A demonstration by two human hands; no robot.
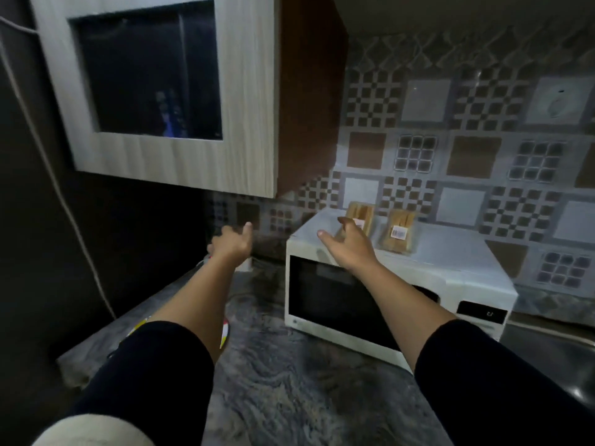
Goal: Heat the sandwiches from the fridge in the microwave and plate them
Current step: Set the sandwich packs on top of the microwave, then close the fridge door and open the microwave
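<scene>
The single head-worn camera looks forward and down from close behind both outstretched arms, facing the patterned tiled wall beyond the fingertips, with the grey marbled countertop beneath them.

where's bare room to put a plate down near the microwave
Bare counter in front of the microwave, between the two forearms. The microwave top is bare right of the two sandwich packs; its left end is crowded by the right hand.

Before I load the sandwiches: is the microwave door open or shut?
Shut. The microwave door lies flush with its white front, dark window facing out.
</scene>
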